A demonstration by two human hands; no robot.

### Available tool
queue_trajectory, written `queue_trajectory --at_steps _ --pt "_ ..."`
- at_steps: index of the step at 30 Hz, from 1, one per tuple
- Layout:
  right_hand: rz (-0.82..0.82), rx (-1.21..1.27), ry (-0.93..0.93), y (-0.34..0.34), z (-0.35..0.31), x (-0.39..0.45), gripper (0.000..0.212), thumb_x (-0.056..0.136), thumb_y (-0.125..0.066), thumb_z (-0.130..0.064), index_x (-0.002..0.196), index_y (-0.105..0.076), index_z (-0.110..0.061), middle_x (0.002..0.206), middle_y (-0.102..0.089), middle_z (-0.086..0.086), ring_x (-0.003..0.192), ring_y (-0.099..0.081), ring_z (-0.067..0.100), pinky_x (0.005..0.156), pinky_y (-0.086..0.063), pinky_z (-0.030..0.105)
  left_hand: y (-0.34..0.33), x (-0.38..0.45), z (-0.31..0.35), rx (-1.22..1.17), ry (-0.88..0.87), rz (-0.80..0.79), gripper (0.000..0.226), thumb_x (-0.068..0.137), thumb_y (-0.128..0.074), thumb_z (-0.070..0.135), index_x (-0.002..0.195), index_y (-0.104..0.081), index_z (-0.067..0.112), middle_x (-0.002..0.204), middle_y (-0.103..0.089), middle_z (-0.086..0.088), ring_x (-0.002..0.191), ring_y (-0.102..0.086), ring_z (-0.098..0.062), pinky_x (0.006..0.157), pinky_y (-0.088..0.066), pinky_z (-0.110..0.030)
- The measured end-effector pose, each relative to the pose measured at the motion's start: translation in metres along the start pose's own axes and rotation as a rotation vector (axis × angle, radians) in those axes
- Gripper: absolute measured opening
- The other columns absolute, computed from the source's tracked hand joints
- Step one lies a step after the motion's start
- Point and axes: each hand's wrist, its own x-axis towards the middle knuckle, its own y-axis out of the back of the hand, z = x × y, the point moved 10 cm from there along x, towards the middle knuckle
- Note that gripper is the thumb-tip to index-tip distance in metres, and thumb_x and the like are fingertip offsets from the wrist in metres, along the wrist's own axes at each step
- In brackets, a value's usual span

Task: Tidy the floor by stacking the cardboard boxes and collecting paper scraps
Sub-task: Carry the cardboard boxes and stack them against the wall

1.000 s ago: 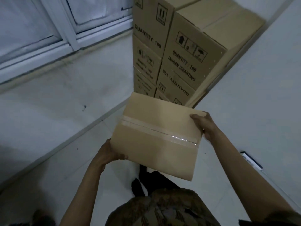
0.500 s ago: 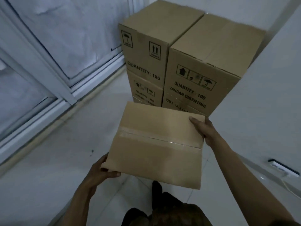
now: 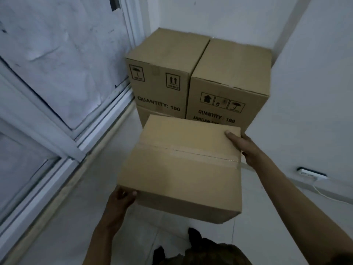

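A person carries a taped cardboard box (image 3: 183,165) above the floor (image 3: 80,197), left hand (image 3: 122,197) gripping its near-left corner, right hand (image 3: 246,148) its far-right edge. Printed boxes (image 3: 198,73) already stand stacked in the room's corner; this one seems next. No scraps visible.

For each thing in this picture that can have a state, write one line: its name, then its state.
Carried box: taped shut, held off the floor, tilted.
Left hand: grips the box's near left corner.
Right hand: grips the box's far right edge.
Left stack's top box: closed, upright arrows up.
Right stack's top box: closed, touching the left one.
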Motion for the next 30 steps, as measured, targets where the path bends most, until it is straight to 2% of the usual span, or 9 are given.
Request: queue_trajectory --at_steps 3,6,8,12,16,19,22,27,30 --pt "-0.007 0.048 0.004 -0.021 -0.019 -0.020 0.088 0.067 -0.081 -0.062 0.142 -0.047 -0.030 0.128 -0.064 -0.006 0.113 -0.063 0.018 0.096 -0.051 0.039 0.016 0.005 0.031 -0.007 -0.102 -0.053 0.063 0.071 -0.082 0.043 0.126 -0.056 0.026 0.110 -0.069 0.013 0.105 -0.064 -0.009 0.082 -0.057 -0.027" --pt "-0.004 0.129 0.051 -0.041 -0.040 -0.039 0.082 0.070 -0.084 -0.049 0.140 -0.048 -0.025 0.121 -0.069 0.001 0.103 -0.070 0.021 0.078 -0.060 0.035 0.031 0.011 0.056 0.002 -0.205 -0.039 0.050 0.086 -0.069 0.019 0.133 -0.050 0.020 0.119 -0.062 0.007 0.111 -0.059 -0.015 0.099 -0.047 -0.043" --pt "0.036 0.187 0.091 -0.045 -0.057 -0.053 0.074 0.076 -0.083 -0.042 0.139 -0.049 -0.022 0.120 -0.069 0.003 0.102 -0.070 0.022 0.073 -0.060 0.034 0.036 0.014 0.078 0.032 -0.279 -0.046 0.042 0.092 -0.061 0.011 0.131 -0.051 0.021 0.119 -0.060 0.008 0.115 -0.057 -0.019 0.096 -0.047 -0.037" --pt "0.056 0.204 0.173 -0.041 -0.093 -0.074 0.066 0.077 -0.081 -0.039 0.135 -0.055 -0.021 0.120 -0.071 0.004 0.104 -0.071 0.021 0.079 -0.059 0.035 0.036 0.014 0.131 0.015 -0.397 -0.085 0.033 0.088 -0.066 0.017 0.117 -0.055 0.030 0.112 -0.059 0.017 0.096 -0.058 0.012 0.079 -0.047 -0.020" --pt "0.076 0.204 0.195 -0.035 -0.122 -0.098 0.060 0.075 -0.082 -0.040 0.128 -0.062 -0.019 0.118 -0.072 0.004 0.105 -0.070 0.022 0.093 -0.056 0.042 0.037 0.011 0.172 -0.044 -0.458 -0.103 0.081 0.057 -0.083 0.058 0.126 -0.051 0.030 0.113 -0.060 0.024 0.098 -0.059 0.013 0.072 -0.050 -0.010" --pt "0.113 0.194 0.225 -0.026 -0.154 -0.110 0.060 0.080 -0.079 -0.038 0.132 -0.054 -0.020 0.119 -0.071 0.004 0.103 -0.071 0.021 0.084 -0.059 0.041 0.038 0.009 0.196 -0.054 -0.486 -0.076 0.093 0.059 -0.084 0.058 0.137 -0.050 0.020 0.123 -0.059 0.012 0.109 -0.058 -0.004 0.079 -0.049 -0.021" --pt "0.116 0.149 0.238 -0.026 -0.187 -0.124 0.066 0.079 -0.080 -0.041 0.135 -0.054 -0.019 0.117 -0.072 0.003 0.097 -0.073 0.018 0.072 -0.060 0.033 0.036 0.005 0.224 -0.085 -0.526 -0.096 0.085 0.064 -0.083 0.055 0.133 -0.053 0.017 0.117 -0.062 0.012 0.103 -0.058 0.000 0.085 -0.050 -0.025" --pt "0.104 0.073 0.246 -0.017 -0.238 -0.143 0.057 0.081 -0.076 -0.046 0.126 -0.063 -0.015 0.116 -0.072 0.005 0.095 -0.072 0.019 0.073 -0.058 0.033 0.030 -0.002 0.267 -0.133 -0.617 -0.134 0.090 0.062 -0.082 0.061 0.131 -0.056 0.009 0.128 -0.062 -0.006 0.117 -0.059 -0.018 0.097 -0.050 -0.039" --pt "0.093 0.040 0.292 -0.015 -0.277 -0.157 0.050 0.085 -0.072 -0.046 0.123 -0.065 -0.015 0.107 -0.073 0.004 0.085 -0.071 0.016 0.065 -0.059 0.029 0.021 -0.007 0.295 -0.144 -0.666 -0.170 0.059 0.075 -0.075 0.046 0.122 -0.062 0.014 0.116 -0.068 0.003 0.105 -0.064 -0.005 0.090 -0.054 -0.030"
